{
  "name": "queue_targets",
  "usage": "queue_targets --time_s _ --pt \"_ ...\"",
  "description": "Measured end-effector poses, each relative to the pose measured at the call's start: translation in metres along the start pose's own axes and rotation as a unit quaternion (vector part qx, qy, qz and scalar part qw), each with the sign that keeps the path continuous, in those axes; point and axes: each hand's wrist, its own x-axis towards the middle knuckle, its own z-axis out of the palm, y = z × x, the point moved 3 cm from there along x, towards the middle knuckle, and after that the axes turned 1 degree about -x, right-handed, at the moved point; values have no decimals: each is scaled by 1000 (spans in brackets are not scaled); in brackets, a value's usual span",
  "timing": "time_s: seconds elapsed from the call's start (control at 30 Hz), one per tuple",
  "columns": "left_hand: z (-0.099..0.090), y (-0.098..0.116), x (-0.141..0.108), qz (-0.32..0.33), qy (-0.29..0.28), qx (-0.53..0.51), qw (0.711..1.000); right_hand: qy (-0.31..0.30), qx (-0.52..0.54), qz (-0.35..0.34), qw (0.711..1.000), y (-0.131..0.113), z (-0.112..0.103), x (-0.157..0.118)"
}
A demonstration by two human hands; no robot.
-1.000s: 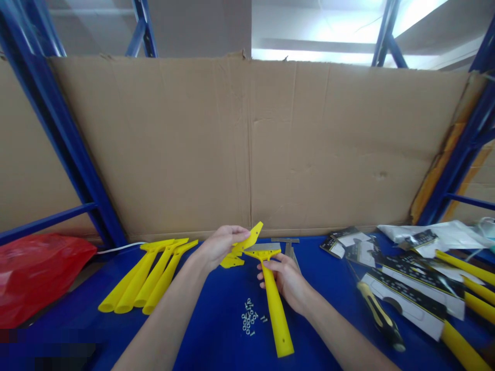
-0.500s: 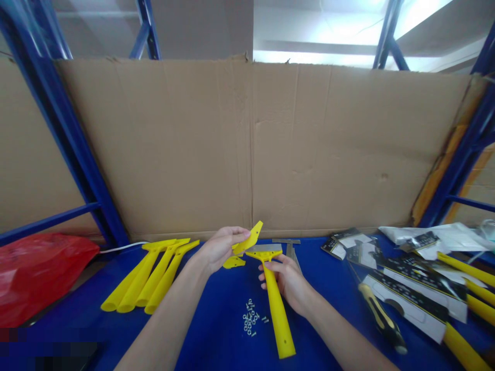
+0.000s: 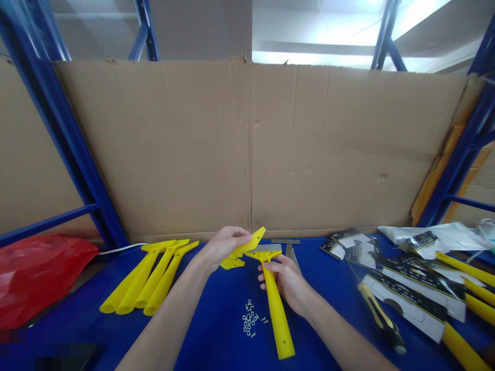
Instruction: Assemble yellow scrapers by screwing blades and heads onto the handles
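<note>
Between the fingers of my left hand (image 3: 226, 247) is a yellow plastic plate (image 3: 255, 239) with small holes, tilted just left of the scraper's head. My right hand (image 3: 288, 281) is wrapped round the neck of a yellow scraper handle (image 3: 277, 314). A thin metal blade (image 3: 269, 248) lies along the top of its head. More yellow plates (image 3: 232, 264) rest on the blue table below my left hand, partly hidden by it. Small nuts and screws (image 3: 248, 318) lie in a loose cluster left of the handle.
Several yellow handles (image 3: 154, 278) lie in a row at left, near a red plastic bag (image 3: 50, 275). Metal blades (image 3: 290, 249) sit behind my right hand. At right are a screwdriver (image 3: 381, 317) and packaged scrapers (image 3: 406, 304). A cardboard wall (image 3: 185, 154) closes the back.
The yellow plate in my left hand has come slightly lower and tilted flatter, nearer the scraper head. My right hand keeps its hold on the handle, almost unmoved.
</note>
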Motion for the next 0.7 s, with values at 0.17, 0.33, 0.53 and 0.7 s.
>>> queue_targets --time_s 0.17,0.33,0.53,0.7 --pt "8 5 11 27 -52 74 996 0 1 5 1000 1 0 0" --pt "19 9 23 48 -109 170 978 -1 2 5 1000 1 1 1" --pt "28 10 29 66 -139 238 959 -7 7 1 1000 0 1 1" --pt "31 8 32 73 -133 266 952 -7 4 -2 1000 1 1 1"
